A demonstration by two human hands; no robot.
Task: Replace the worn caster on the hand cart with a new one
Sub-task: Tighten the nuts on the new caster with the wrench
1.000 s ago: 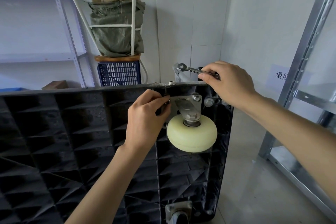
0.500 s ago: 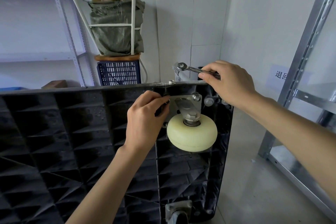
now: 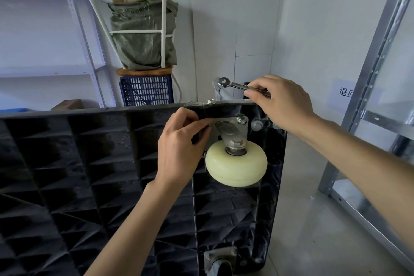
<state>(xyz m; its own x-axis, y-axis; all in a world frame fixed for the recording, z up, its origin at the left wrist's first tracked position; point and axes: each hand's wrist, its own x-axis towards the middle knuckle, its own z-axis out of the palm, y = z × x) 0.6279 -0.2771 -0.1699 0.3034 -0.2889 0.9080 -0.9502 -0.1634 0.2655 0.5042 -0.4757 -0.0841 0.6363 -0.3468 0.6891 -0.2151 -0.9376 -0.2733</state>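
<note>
The hand cart [image 3: 89,175] stands on its side, its black ribbed underside facing the camera, and the cream-coloured caster [image 3: 236,163] is bolted near its upper right corner. The left hand [image 3: 181,148] is just left of the caster, fingers curled and pinching at the left edge of the caster's metal mounting plate [image 3: 233,122]; what exactly it pinches is hidden by the fingers. The right hand [image 3: 282,103] is above and to the right of the caster, at the cart's top edge, gripping the handle of a metal wrench [image 3: 235,84] whose ring end points left, above the cart's edge. A second, darker caster [image 3: 220,262] shows at the cart's lower edge, below the cream one. Behind the cart, up and left of the caster, a green sack [image 3: 143,36] sits on a blue crate [image 3: 146,91].
</note>
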